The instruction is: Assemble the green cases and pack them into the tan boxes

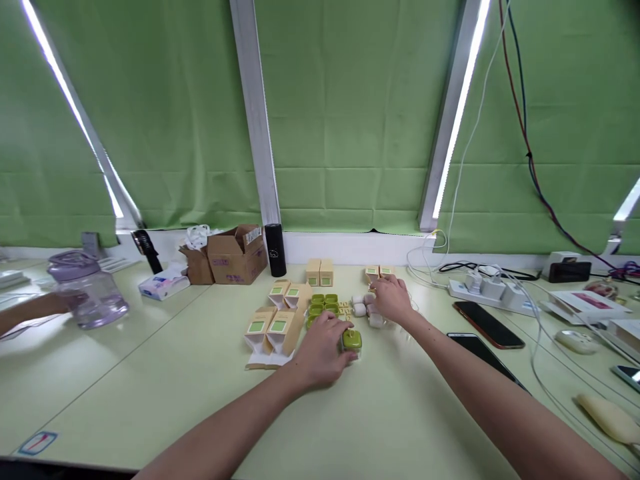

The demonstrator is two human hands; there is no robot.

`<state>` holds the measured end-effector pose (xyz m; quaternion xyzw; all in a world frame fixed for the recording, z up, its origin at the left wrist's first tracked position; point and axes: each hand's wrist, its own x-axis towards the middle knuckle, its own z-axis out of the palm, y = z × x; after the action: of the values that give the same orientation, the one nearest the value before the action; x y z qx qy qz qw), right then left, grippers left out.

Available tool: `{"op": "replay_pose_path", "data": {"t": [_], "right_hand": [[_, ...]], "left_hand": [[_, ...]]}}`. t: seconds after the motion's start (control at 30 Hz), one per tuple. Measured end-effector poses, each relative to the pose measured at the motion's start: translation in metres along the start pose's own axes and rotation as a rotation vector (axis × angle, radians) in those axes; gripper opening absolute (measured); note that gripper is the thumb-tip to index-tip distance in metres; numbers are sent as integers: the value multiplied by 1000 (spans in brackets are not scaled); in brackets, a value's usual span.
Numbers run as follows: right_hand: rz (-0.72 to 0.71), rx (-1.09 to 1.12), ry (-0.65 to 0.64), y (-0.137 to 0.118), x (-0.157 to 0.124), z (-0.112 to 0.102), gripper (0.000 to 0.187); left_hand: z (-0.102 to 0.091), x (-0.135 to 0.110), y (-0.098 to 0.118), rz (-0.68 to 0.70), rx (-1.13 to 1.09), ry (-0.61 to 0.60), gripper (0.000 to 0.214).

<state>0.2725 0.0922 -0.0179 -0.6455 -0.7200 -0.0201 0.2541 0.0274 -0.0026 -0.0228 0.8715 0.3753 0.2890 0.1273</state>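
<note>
My left hand (pixel 320 347) rests on the table with its fingers closed on a small green case (pixel 352 340). Just beyond it lie several more green cases (pixel 323 303) in a tight group. My right hand (pixel 393 299) reaches further out, its fingers curled over small white pieces (pixel 360 308) next to two little tan boxes (pixel 379 271). To the left of my left hand stand several open tan cartons with green labels (pixel 273 327). Two closed tan boxes (pixel 320 271) stand behind the green cases.
A brown cardboard box (pixel 237 253), a black cylinder (pixel 275 250) and a tissue pack (pixel 164 283) stand at the back left. Another person's arm (pixel 30 310) holds a clear purple jug (pixel 85 287). Two phones (pixel 487 325), a power strip (pixel 490 290) and cables lie right.
</note>
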Motion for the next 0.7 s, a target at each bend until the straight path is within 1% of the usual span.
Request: {"op": "replay_pose_path", "data": {"t": [0.07, 0.13, 0.17, 0.27, 0.37, 0.53, 0.63, 0.7], "right_hand": [[3, -96, -88, 0, 10, 2, 27], [8, -173, -158, 0, 18, 4, 24], [11, -205, -185, 0, 22, 5, 26], [20, -274, -248, -1, 30, 9, 41], [31, -319, -291, -1, 34, 12, 47], [13, -347, -302, -2, 35, 13, 36], [-21, -342, -260, -3, 33, 10, 30], [-40, -336, -208, -5, 32, 7, 30]], "left_hand": [[-1, 0, 0, 18, -1, 43, 45], [-2, 1, -1, 39, -8, 107, 34], [-2, 1, -2, 48, -13, 145, 29], [-2, 3, -6, 63, -30, 250, 21], [-1, 5, -10, 76, -43, 308, 18], [-1, 5, -10, 64, -63, 344, 16], [-3, 4, -7, 44, -90, 372, 15], [-3, 4, -6, 16, -123, 396, 17]]}}
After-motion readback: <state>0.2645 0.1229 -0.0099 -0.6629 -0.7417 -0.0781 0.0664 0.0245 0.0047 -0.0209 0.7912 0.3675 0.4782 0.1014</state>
